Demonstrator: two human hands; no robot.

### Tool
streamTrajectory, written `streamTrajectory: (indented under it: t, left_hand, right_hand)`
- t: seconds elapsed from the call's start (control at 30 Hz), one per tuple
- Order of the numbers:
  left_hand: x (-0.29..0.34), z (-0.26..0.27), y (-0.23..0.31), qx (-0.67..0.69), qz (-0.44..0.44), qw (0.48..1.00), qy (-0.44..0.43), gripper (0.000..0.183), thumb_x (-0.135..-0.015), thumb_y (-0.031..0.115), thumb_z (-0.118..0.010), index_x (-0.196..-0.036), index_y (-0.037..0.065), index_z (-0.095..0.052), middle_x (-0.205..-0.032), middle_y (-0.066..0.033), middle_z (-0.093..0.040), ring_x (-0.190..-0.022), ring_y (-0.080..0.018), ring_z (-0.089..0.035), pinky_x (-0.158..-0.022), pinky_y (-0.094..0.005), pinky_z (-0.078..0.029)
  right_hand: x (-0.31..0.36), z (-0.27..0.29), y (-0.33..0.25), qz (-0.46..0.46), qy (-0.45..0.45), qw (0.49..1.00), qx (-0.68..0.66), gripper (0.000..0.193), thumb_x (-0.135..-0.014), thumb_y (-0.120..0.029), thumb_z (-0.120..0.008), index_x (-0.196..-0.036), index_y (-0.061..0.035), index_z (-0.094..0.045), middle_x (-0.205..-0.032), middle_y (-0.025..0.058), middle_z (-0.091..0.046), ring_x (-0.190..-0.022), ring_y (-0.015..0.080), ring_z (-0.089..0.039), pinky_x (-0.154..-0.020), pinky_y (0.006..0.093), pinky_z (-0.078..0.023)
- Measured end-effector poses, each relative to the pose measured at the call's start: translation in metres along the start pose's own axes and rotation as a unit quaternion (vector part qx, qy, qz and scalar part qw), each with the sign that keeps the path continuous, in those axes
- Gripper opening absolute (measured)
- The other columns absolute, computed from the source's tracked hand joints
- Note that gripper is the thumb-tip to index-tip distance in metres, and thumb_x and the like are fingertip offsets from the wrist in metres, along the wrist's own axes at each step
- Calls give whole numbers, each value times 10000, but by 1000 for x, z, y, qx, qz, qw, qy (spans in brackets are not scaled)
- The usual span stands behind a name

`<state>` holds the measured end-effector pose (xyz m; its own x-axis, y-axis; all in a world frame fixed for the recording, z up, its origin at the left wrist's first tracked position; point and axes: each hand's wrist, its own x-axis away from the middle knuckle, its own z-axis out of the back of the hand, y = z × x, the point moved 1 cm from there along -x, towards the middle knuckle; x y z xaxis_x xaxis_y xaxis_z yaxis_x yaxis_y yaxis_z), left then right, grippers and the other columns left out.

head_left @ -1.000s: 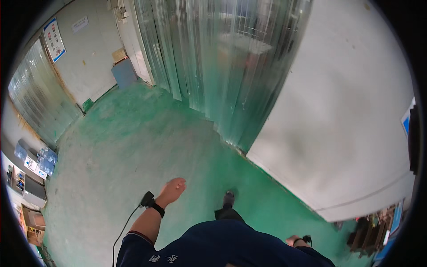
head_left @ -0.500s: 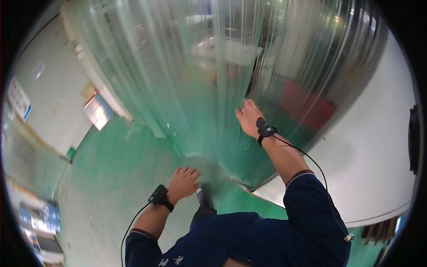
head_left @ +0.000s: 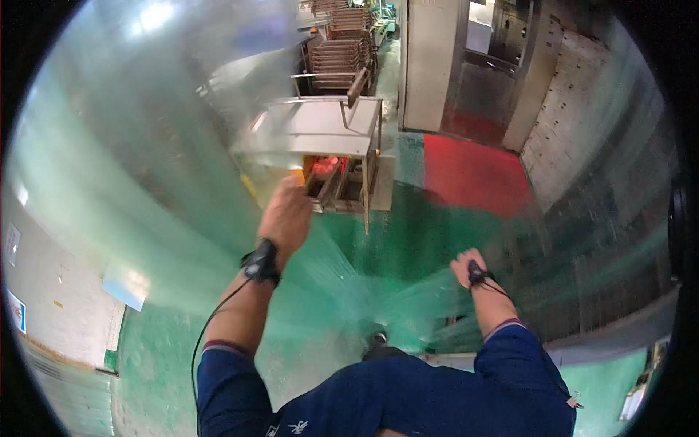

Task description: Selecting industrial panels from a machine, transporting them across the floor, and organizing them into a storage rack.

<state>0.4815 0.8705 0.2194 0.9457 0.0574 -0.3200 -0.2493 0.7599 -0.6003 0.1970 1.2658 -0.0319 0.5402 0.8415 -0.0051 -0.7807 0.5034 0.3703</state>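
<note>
A clear plastic strip curtain (head_left: 182,197) hangs in front of me, parted in the middle. My left hand (head_left: 287,218) is raised against the strips on the left side of the gap, its back toward me. The hand looks open, though motion blurs its fingertips. My right hand (head_left: 464,266) is lower and farther right, at the strips on the other side of the gap. Its fingers are slightly bent and apart, and no object shows in it. Both wrists carry black straps with cables.
Beyond the gap stands a light-topped table (head_left: 320,127) with trays beneath it. Stacked brown racks (head_left: 338,54) rise behind. A red floor patch (head_left: 473,175) lies before a metal-framed doorway (head_left: 488,80). A pale wall (head_left: 69,291) runs along the left.
The curtain has gone from nearly closed to parted, showing the table and red floor beyond. My left hand has moved up and forward; my right hand has swung right and down.
</note>
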Motion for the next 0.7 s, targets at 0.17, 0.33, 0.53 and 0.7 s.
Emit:
streamTrajectory:
  t: [0.17, 0.33, 0.53, 0.7]
  left_hand:
    - [78, -36, -96, 75, 215, 973, 42, 258, -782, 155, -639, -1028, 80, -648, -1157, -107, -619, -1240, -294, -492, -1138, -489, -274]
    - [142, -67, -108, 25, 417, 906, -68, 249, -804, 168, -661, -1042, 99, -644, -1146, -53, -623, -1215, -248, -510, -1158, -487, -237]
    - [131, -254, -100, 251, 620, 726, -160, 350, -818, 263, -677, -1101, 60, -658, -1169, -126, -644, -1150, -317, -562, -1055, -444, -397]
    - [-158, -300, -39, 434, 329, 838, -22, 376, -825, 318, -683, -1086, 49, -656, -1123, -150, -658, -1049, -344, -615, -934, -423, -482]
  right_hand:
    - [12, -14, 43, -18, -218, 976, 4, 233, -894, -146, -524, -1080, -102, -659, -1095, 112, -668, -1080, 277, -632, -917, 416, -476]
    - [6, -50, 61, -91, -381, 916, -83, 365, -741, -105, -586, -1093, -94, -684, -1148, 186, -672, -1097, 335, -645, -938, 487, -503]
    - [34, -154, 127, -237, -377, 880, -167, 233, -855, -160, -538, -914, -12, -708, -1005, 209, -681, -951, 342, -655, -801, 484, -536]
    - [-9, -134, 170, -324, -446, 775, -310, 236, -879, -145, -517, -897, 10, -693, -933, 197, -692, -863, 338, -673, -696, 468, -542]
